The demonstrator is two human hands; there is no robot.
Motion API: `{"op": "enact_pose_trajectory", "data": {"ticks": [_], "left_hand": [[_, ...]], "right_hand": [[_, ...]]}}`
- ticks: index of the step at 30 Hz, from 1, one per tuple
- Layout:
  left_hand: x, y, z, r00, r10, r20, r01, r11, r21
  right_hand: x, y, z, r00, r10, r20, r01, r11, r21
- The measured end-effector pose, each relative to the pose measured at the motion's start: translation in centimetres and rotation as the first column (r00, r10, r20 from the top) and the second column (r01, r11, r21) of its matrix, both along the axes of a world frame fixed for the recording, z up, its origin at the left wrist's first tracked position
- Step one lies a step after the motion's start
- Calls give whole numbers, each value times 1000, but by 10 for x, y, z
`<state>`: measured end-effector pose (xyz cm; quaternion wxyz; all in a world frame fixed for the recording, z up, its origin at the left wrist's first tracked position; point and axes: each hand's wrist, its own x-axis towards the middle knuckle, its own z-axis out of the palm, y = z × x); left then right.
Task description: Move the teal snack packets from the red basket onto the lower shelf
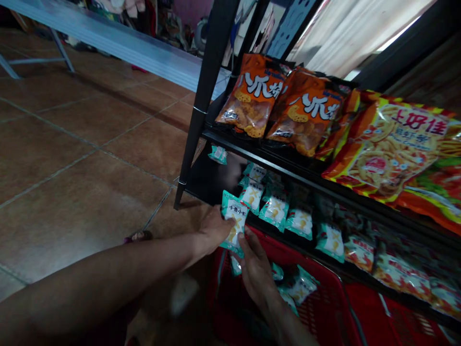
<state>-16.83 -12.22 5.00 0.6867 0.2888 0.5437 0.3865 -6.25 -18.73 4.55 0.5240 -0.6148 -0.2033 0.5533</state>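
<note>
A small teal-and-white snack packet is gripped at its left side by my left hand, with the thumb across its front. My right hand has its fingers against the lower right edge of the same packet. Both hands are above the near rim of a red basket. Inside the basket lie several more teal packets. Just beyond my hands, a row of matching packets sits along the bottom shelf. A lone small packet lies farther back on that shelf.
Orange snack bags and a yellow-red bag stand on the shelf above. Red-and-white packets continue the lower row to the right. A black rack post rises at the left. A pale bench stands on the tiled floor.
</note>
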Motion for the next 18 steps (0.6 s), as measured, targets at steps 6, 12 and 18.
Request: {"op": "enact_pose_trajectory", "data": {"ticks": [6,12,18], "left_hand": [[4,57,6,930,-56,-362,124,978,167],[11,114,15,759,-89,-645,309,921,237],[31,156,6,805,-42,-592,280,907,316]], "right_hand": [[-13,53,0,995,39,90,-53,985,165],[-3,121,-6,986,-59,153,23,973,229],[17,180,-14,942,-159,296,60,946,318]]}}
